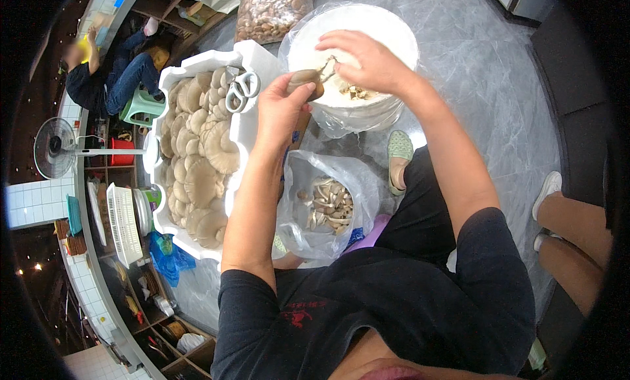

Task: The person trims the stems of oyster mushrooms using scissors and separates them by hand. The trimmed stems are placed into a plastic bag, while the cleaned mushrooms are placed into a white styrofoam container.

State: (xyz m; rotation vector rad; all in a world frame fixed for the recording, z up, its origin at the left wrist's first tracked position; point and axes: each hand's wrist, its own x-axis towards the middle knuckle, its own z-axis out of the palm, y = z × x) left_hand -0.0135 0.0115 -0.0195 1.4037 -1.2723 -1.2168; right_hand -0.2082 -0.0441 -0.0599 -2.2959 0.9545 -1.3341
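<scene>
My left hand (pixel 285 104) grips a grey-brown oyster mushroom (pixel 304 78) at the near left rim of a white round tub (pixel 379 21). Over the tub, my right hand (pixel 366 60) bends its thumb and fingers around the mushroom's pale stem end; whether they pinch it cannot be told. Small brown-and-white scraps (pixel 355 92) lie in the tub, which has clear plastic around it. To the left, a white foam box (pixel 266 60) is full of oyster mushrooms (pixel 199 178). Scissors (pixel 243 91) with pale handles rest at its edge. Below my hands, an open clear plastic bag (pixel 298 183) contains mushroom pieces (pixel 332 205).
A bulging clear sack (pixel 273 13) stands behind the tub on the grey tiled floor (pixel 472 85). Further left are a standing fan (pixel 113 152), a green stool (pixel 142 107), a seated person (pixel 106 80) and shelves. Another person's legs (pixel 571 222) are at right.
</scene>
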